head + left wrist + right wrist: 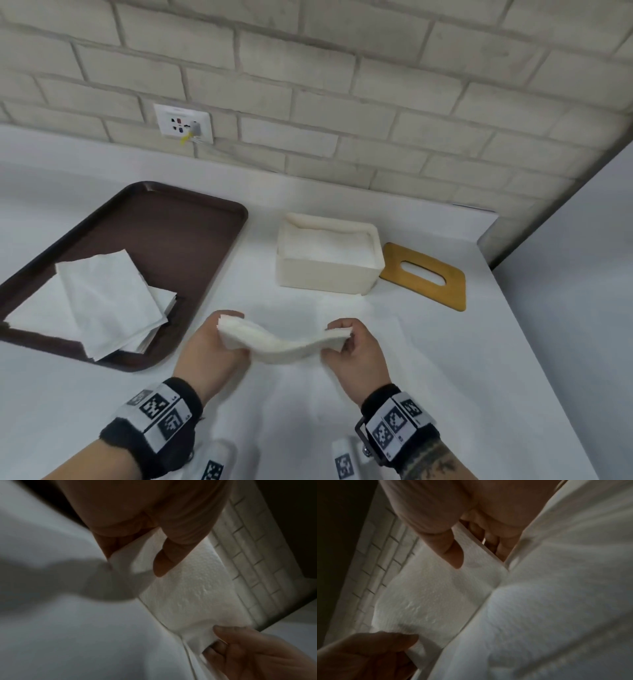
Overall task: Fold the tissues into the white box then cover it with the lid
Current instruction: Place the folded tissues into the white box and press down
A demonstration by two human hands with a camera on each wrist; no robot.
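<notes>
Because folded stack [284,344] sags, left hand [214,346] and right hand [356,346] pinch ends; white box [327,270] at 12 o'clock.

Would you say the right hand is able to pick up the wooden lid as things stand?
Probably not yet: the right hand pinches one end of the folded tissue stack. The wooden lid itself lies uncovered beside the white box.

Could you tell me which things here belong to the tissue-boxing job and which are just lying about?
Part of the job:
folded tissue stack, held by the left hand and right hand
white box
wooden lid
loose tissues
brown tray

Lying about:
wall socket
</notes>
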